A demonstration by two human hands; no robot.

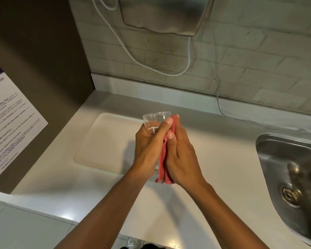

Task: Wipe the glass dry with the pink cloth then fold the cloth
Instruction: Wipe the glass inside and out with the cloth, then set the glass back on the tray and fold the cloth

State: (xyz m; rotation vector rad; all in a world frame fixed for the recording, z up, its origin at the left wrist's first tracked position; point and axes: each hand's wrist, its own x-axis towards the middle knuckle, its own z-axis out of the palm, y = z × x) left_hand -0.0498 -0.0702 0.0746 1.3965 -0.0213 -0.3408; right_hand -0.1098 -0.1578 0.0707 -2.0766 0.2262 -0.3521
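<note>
**Wiping the glass above the counter, cloth pressed to its side**

Head view: gripping the glass [155,121] in the left hand [147,148], fingers curled round its wall, held up by the right edge of a white tray [101,141] on the counter [223,155]. Pressing the pink cloth [162,168] to the glass's right side with the right hand [181,155], fingers nearly straight; possibly hooking a thumb over the cloth's edge, though hard to tell.

Judged rigid, breakable and slick while wet, so best wrapped round the middle, never pinched at the rim. Soft and limp, hanging below the palms; best taken by its corners for folding.

Plenty of flat counter near and left for folding. Worth minding the steel sink [285,168] to the right and the near counter edge.
</note>
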